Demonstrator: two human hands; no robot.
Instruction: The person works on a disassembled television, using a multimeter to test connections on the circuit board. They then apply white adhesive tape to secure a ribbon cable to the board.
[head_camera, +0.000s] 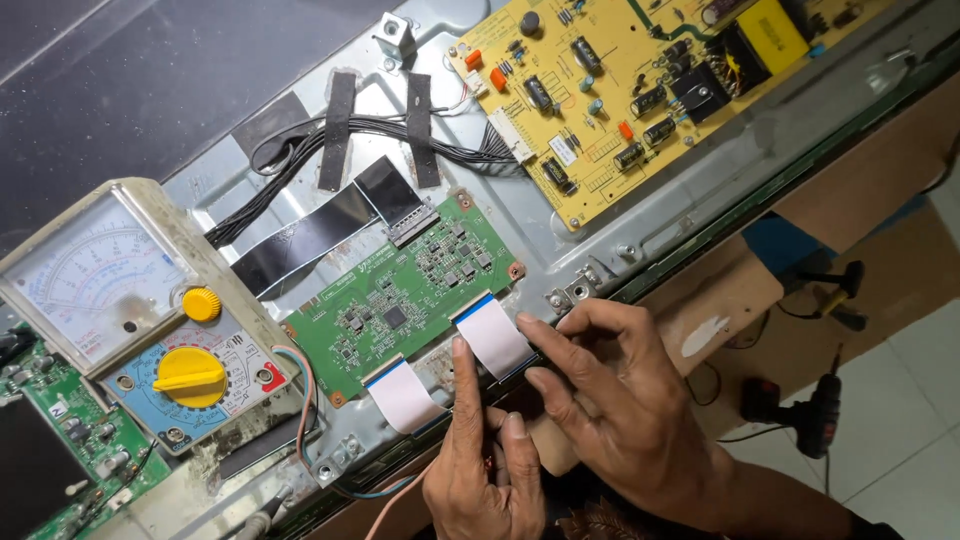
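Note:
A green circuit board (400, 295) lies on the metal back of a flat screen panel (560, 240). Two white ribbon cables run from its lower edge. My right hand (610, 400) rests fingertips on the right ribbon cable (490, 335) near its blue-tipped end. My left hand (480, 460) sits just below, with its index finger pointing up between the two cables and touching the panel edge. The left ribbon cable (400, 395) lies free beside it. Neither hand grips anything.
An analog multimeter (140, 320) with a yellow dial sits at the left, its leads trailing down. A yellow power board (620, 90) lies at the top right. Black ribbon and a taped wire bundle (340, 130) cross the panel. A screwdriver (810, 410) lies on the tiled floor.

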